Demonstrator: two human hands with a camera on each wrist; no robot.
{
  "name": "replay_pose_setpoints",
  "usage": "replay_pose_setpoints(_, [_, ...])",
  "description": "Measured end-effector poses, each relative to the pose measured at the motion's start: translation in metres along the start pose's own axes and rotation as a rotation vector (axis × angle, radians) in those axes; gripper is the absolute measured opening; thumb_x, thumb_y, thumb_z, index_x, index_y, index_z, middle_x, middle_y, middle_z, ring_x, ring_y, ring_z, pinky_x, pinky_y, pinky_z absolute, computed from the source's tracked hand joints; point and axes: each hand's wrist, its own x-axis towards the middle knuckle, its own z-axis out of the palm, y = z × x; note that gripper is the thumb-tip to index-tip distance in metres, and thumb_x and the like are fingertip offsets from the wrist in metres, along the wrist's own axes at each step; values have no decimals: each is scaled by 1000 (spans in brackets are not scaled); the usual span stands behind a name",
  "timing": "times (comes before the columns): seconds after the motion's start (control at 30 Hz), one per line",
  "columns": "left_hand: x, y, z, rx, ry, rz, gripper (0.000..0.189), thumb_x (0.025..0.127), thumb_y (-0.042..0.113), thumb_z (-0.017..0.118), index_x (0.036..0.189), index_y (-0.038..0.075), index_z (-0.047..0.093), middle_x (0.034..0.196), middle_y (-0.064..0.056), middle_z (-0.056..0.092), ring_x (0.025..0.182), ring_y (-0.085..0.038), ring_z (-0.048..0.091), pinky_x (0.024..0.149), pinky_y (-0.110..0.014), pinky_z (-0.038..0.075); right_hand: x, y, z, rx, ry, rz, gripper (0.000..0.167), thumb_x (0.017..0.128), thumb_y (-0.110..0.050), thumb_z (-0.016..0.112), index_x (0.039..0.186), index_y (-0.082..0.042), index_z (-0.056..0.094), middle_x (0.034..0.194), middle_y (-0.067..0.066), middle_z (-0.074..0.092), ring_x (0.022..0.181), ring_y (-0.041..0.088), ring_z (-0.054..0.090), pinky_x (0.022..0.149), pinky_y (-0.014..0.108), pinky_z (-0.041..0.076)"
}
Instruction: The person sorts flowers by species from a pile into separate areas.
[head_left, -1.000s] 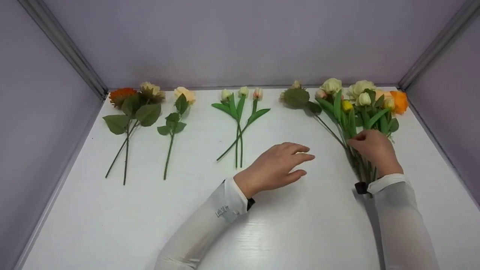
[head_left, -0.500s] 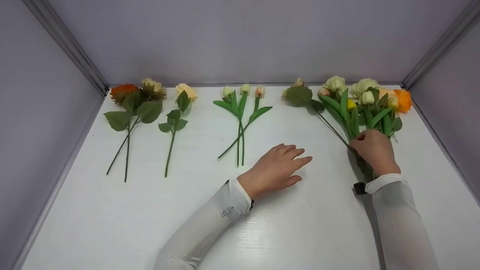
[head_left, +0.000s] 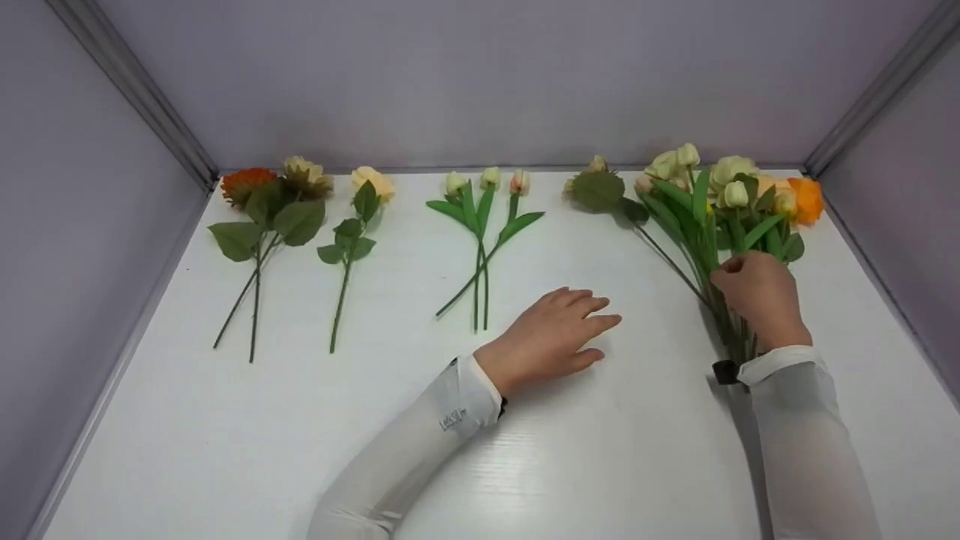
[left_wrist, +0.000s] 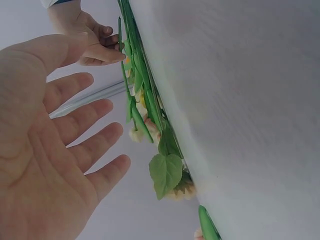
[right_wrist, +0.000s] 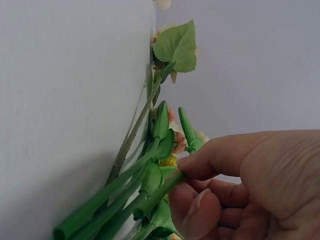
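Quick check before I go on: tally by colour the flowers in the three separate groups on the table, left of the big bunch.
Burnt-orange, round, many-petalled flower: 1
Cream, ruffled, many-petalled flower: 1
Pale peach, rose-like flower: 1
Pale greenish-white, closed tulips: 2
Pink-and-white, closed tulip: 1
Total: 6

Loose: one orange ruffled bloom (head_left: 247, 185), one cream ruffled bloom (head_left: 304, 177), one pale-peach bloom (head_left: 374, 182), three green-leaved tulips (head_left: 484, 208). Multicoloured flower bunch (head_left: 703, 240): one, blooms uncountable. Bare hands (head_left: 551, 334): two.
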Motion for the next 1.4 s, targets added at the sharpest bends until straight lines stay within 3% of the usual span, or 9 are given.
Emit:
replay_pose_setpoints(0.27, [1, -6, -2, -38, 59, -47, 42, 105, 34, 60, 145, 21, 60, 149, -2, 54, 141, -21, 45, 118, -36, 31, 4, -8, 0, -20, 19, -14, 22, 96, -17, 55, 79, -4, 58, 59, 3, 46, 55, 23, 45, 47, 35, 35])
replay_pose_setpoints(0.43, [-1, -12, -8, -139, 196, -141, 32, 105, 29, 60, 135, 20, 69, 135, 2, 66, 127, -17, 58, 106, -31, 45, 0, -24, 6, 30, 33, -49, 32, 102, -31, 59, 108, 0, 66, 88, 14, 65, 72, 27, 58, 59, 37, 47])
replay_pose_setpoints(0.53, [-3, -16, -14, -314, 296, -244, 27, 105, 29, 62, 128, 21, 73, 126, 7, 70, 118, -11, 63, 97, -27, 51, -7, -43, 14, 91, 31, -96, 40, 102, -39, 61, 119, -2, 67, 104, 16, 68, 82, 28, 61, 66, 37, 51])
replay_pose_setpoints(0.7, [-7, -27, -23, -744, 455, -399, 23, 103, 32, 66, 121, 24, 77, 112, 15, 72, 103, -3, 65, 88, -27, 54, -26, -80, 38, 282, 0, -201, 37, 100, -40, 67, 115, -6, 68, 101, 13, 68, 81, 26, 65, 67, 34, 58])
replay_pose_setpoints(0.83, [-9, -33, -26, -1008, 556, -437, 25, 100, 37, 69, 120, 23, 77, 108, 17, 71, 98, -5, 65, 84, -30, 55, -44, -105, 62, 491, -40, -275, 33, 97, -36, 73, 108, -6, 69, 94, 13, 69, 74, 26, 66, 67, 37, 60])
replay_pose_setpoints(1.0, [-10, -33, -29, -1214, 621, -433, 27, 95, 41, 74, 114, 21, 76, 106, 7, 73, 100, -18, 68, 87, -36, 56, -61, -123, 85, 644, -80, -317, 29, 95, -31, 77, 103, -5, 69, 89, 14, 68, 70, 26, 65, 67, 38, 59])
replay_pose_setpoints(1.1, [-10, -32, -30, -1261, 642, -444, 24, 93, 40, 77, 108, 21, 75, 102, 2, 73, 97, -23, 68, 86, -37, 56, -66, -129, 92, 679, -93, -311, 28, 94, -31, 78, 103, -5, 69, 88, 15, 68, 69, 26, 64, 66, 38, 58])
replay_pose_setpoints(1.4, [-10, -32, -28, -1243, 664, -457, 18, 93, 35, 78, 100, 19, 75, 96, 0, 72, 88, -20, 67, 83, -42, 57, -69, -133, 99, 704, -112, -306, 28, 93, -28, 79, 101, -3, 69, 86, 17, 68, 67, 26, 63, 65, 36, 58])
